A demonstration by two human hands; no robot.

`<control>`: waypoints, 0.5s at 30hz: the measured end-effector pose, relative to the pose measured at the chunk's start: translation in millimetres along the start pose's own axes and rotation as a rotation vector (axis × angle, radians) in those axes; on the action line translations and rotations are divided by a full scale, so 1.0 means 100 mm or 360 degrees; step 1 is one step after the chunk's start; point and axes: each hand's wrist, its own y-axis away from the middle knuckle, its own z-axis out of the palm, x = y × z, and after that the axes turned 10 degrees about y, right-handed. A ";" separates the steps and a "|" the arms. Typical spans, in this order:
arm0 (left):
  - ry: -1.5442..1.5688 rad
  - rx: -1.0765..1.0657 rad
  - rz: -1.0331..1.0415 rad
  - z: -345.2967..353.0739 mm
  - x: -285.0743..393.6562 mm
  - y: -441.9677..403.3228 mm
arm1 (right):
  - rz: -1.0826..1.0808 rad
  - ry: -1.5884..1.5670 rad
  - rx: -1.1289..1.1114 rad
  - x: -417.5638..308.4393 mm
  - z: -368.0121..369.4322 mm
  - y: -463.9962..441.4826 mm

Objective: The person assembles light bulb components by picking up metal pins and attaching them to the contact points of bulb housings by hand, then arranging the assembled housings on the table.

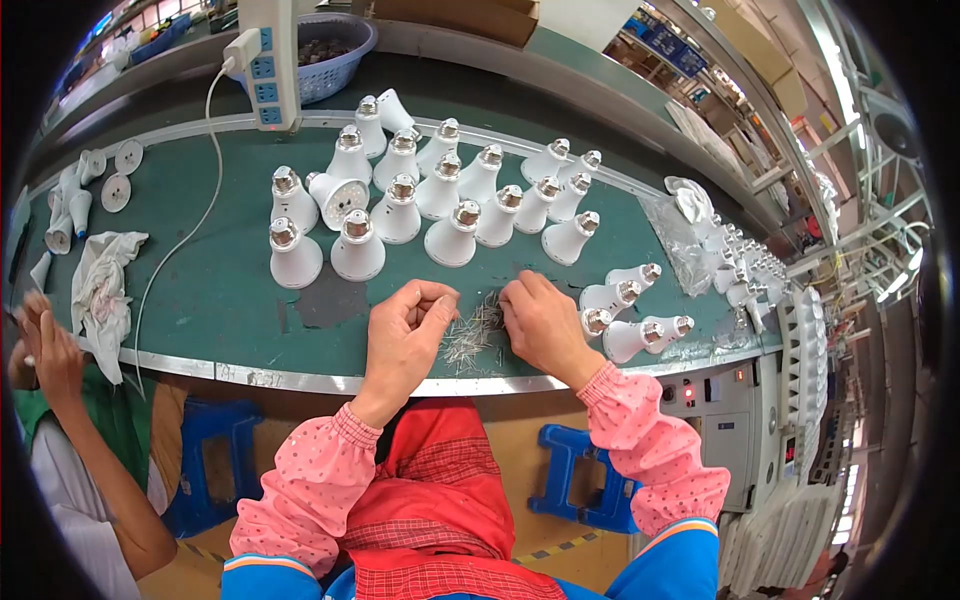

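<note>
A small heap of thin metal pins [470,338] lies on the green tabletop between my hands. My left hand [405,335] is just left of the heap, its thumb and fingers pinched together; whatever is in the pinch is too small to make out. At the heap's right edge, my right hand [543,322] has its fingers curled down and closed, with the fingertips mostly hidden. Beyond my hands stand several white LED bulb bodies with silver screw caps [452,236]. More of these bulbs [628,340] lean close by my right hand.
The green table [240,330] has a metal front edge. A white cable [213,165] runs from a power strip [268,80]. At left are a crumpled cloth [103,290] and a co-worker's hands [50,350]. More bulbs [740,265] crowd the right end. Blue stools [585,480] stand below.
</note>
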 end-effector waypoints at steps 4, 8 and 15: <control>0.0002 0.0012 0.0022 -0.03 -0.02 0.01 | 0.0067 -0.0033 0.0064 -0.09 0.04 0.05; -0.0008 -0.0001 -0.0012 -0.04 -0.04 0.01 | -0.0134 0.0250 -0.0049 -0.09 -0.01 -0.02; -0.0053 0.0000 0.0082 -0.03 -0.05 0.00 | 0.0159 -0.0137 0.0065 -0.04 0.00 0.03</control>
